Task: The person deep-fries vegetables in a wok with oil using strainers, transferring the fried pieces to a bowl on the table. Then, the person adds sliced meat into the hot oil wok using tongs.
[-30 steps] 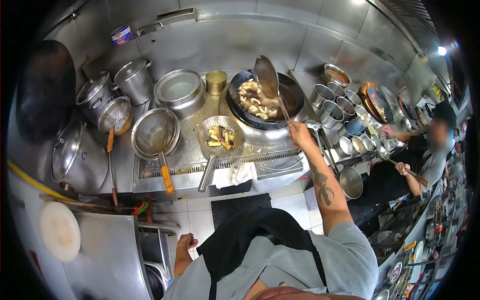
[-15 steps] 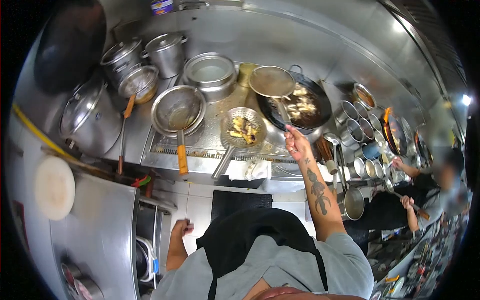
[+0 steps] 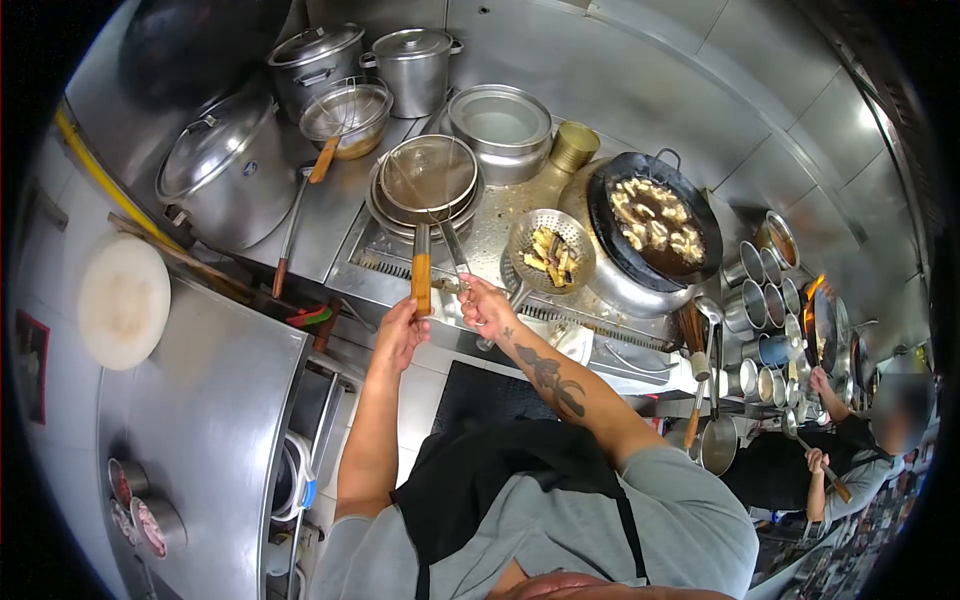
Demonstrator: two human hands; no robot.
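My left hand is closed on the end of the wooden handle of a wire-mesh strainer. My right hand grips the metal handle of a round skimmer, whose head lies over or against the strainer above the stacked bowls; the overlap hides which part belongs to which. Just right of my hands, a perforated ladle holds yellow and dark fried pieces. Pale pieces of food sit in dark liquid in the black wok.
Lidded pots stand at the back left, near a wide pot and an open tin. Metal containers stand at the right. Another person holds a long-handled tool there. A steel counter is at left.
My right hand has moved left from the wok with the skimmer. My left hand has come up from my side and taken hold of the strainer handle. The view has shifted.
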